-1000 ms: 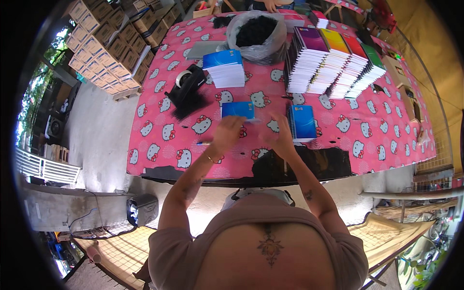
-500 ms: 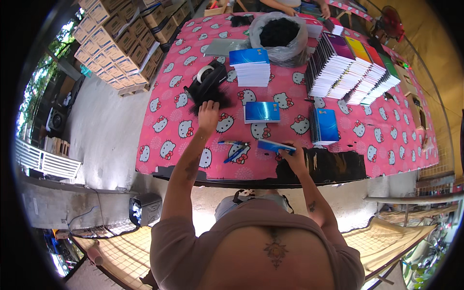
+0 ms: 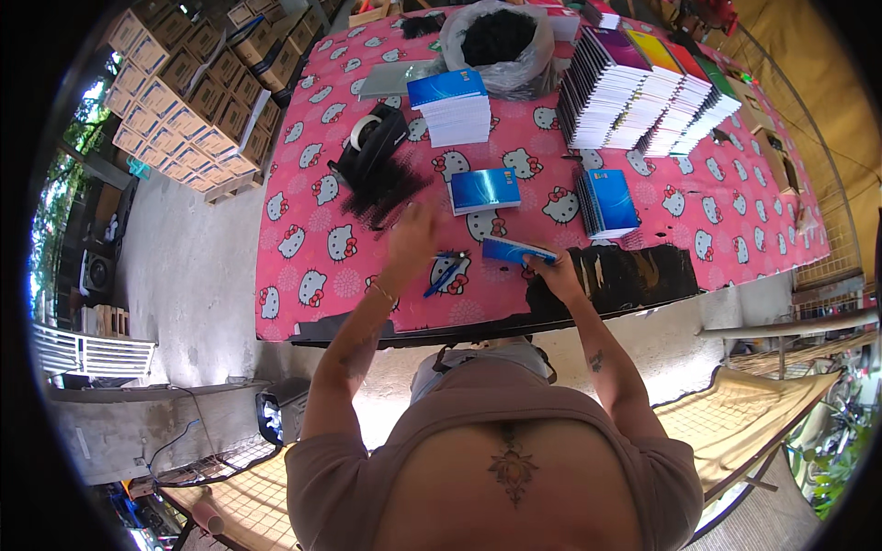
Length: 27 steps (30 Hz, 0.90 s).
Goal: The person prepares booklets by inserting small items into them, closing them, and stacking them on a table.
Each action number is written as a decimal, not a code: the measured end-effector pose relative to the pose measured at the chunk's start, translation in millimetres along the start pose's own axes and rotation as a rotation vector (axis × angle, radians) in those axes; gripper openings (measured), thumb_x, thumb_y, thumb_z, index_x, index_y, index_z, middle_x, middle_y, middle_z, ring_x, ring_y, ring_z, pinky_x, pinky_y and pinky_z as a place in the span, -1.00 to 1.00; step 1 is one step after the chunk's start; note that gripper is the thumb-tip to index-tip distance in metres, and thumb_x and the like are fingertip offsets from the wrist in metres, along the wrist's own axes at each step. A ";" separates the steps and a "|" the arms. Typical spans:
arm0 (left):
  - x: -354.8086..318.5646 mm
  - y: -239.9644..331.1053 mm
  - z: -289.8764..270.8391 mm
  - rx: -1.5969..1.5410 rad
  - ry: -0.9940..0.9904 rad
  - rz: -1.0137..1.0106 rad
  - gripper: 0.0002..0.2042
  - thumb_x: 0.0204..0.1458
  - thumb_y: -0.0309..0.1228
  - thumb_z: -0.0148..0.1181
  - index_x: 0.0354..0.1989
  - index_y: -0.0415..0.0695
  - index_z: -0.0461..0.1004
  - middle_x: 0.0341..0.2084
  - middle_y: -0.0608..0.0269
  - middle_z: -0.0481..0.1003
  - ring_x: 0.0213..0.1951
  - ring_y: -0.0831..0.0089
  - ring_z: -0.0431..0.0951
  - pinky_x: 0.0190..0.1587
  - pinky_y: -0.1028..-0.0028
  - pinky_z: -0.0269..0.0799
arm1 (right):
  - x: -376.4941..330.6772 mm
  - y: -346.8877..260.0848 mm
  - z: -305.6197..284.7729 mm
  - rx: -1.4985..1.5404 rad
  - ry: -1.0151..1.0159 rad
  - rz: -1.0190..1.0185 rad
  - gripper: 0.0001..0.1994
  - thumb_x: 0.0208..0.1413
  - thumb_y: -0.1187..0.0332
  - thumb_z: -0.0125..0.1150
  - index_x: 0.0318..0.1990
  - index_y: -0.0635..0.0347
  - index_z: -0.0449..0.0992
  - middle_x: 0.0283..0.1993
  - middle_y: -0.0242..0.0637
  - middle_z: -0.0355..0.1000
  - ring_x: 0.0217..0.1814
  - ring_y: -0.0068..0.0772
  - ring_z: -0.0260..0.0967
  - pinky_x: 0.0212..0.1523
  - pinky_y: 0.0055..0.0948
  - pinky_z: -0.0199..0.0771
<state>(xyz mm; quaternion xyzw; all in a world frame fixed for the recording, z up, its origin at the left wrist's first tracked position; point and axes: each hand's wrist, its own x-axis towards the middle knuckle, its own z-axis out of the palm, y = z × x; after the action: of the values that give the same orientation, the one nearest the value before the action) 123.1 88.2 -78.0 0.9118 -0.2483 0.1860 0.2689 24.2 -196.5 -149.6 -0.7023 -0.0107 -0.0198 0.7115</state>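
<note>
Smooth, oblong blue booklet (image 3: 505,251) in right hand (image 3: 557,271)

Your notebook (image 3: 507,249) is blue, your shirt (image 3: 323,473) mauve-brown. You face a pink cloth (image 3: 496,305) with white cat heads and red bows, a black dispenser (image 3: 378,147), and purple, yellow, red and green covers (image 3: 652,50).

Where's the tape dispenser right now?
Head view, left side of the pink-covered table: the black tape dispenser sits just beyond the black hair-like strands, left of the tall blue-topped notebook stack.
</note>
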 end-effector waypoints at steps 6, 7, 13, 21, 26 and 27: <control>-35.1 42.9 4.2 -0.413 -0.139 -0.142 -0.83 0.15 -0.38 0.22 -0.12 -0.13 0.58 -0.40 0.11 0.54 -0.43 0.27 0.59 -0.38 0.37 0.49 | 2.1 -1.8 6.2 0.075 -0.025 0.050 -0.81 0.16 0.48 0.31 -0.07 0.26 0.60 -0.34 -0.52 0.48 -0.32 -0.72 0.37 -0.32 -0.61 0.40; -34.1 42.7 6.4 -0.431 -0.123 -0.147 -0.83 0.16 -0.39 0.23 -0.13 -0.16 0.59 -0.38 0.10 0.57 -0.43 0.31 0.62 -0.38 0.42 0.53 | 3.7 -1.0 6.7 0.079 -0.015 0.023 -0.81 0.16 0.48 0.31 -0.07 0.26 0.60 -0.35 -0.52 0.48 -0.32 -0.72 0.38 -0.32 -0.62 0.40; -37.9 40.9 11.2 -0.385 -0.060 -0.112 -0.85 0.15 -0.44 0.21 -0.15 -0.18 0.59 -0.36 0.11 0.58 -0.39 0.33 0.63 -0.41 0.40 0.51 | 3.2 -0.8 5.0 0.045 0.006 0.008 -0.80 0.17 0.49 0.31 -0.05 0.26 0.60 -0.30 -0.54 0.50 -0.29 -0.73 0.36 -0.28 -0.61 0.39; -29.9 28.3 30.0 -0.407 -0.121 -0.339 -0.75 0.21 -0.27 0.13 -0.37 -0.21 0.53 -0.71 0.17 0.47 -0.67 0.20 0.46 -0.51 0.29 0.38 | 4.4 2.3 5.7 0.052 0.004 0.004 -0.77 0.15 0.48 0.33 -0.04 0.24 0.60 -0.27 -0.55 0.51 -0.27 -0.74 0.35 -0.25 -0.63 0.36; -18.3 23.0 25.6 -0.582 -0.237 -0.347 -0.81 0.20 -0.31 0.17 -0.27 -0.20 0.54 -0.59 0.14 0.52 -0.54 0.24 0.54 -0.43 0.32 0.42 | 3.3 1.9 3.5 0.015 0.000 -0.013 -0.77 0.14 0.48 0.33 -0.04 0.24 0.60 -0.27 -0.53 0.51 -0.28 -0.73 0.36 -0.26 -0.62 0.37; -18.1 19.4 25.2 -0.630 -0.245 -0.267 -0.83 0.19 -0.33 0.18 -0.24 -0.19 0.54 -0.55 0.13 0.52 -0.50 0.24 0.56 -0.41 0.32 0.43 | 2.1 1.3 2.9 0.009 -0.005 -0.013 -0.78 0.15 0.48 0.33 -0.04 0.24 0.60 -0.28 -0.53 0.51 -0.27 -0.73 0.36 -0.25 -0.62 0.37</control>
<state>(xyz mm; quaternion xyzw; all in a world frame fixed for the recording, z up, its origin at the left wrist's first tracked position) 102.9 65.8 -98.7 0.8242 -0.2024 -0.0468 0.5268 26.5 -193.6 -150.7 -0.6991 -0.0171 -0.0225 0.7144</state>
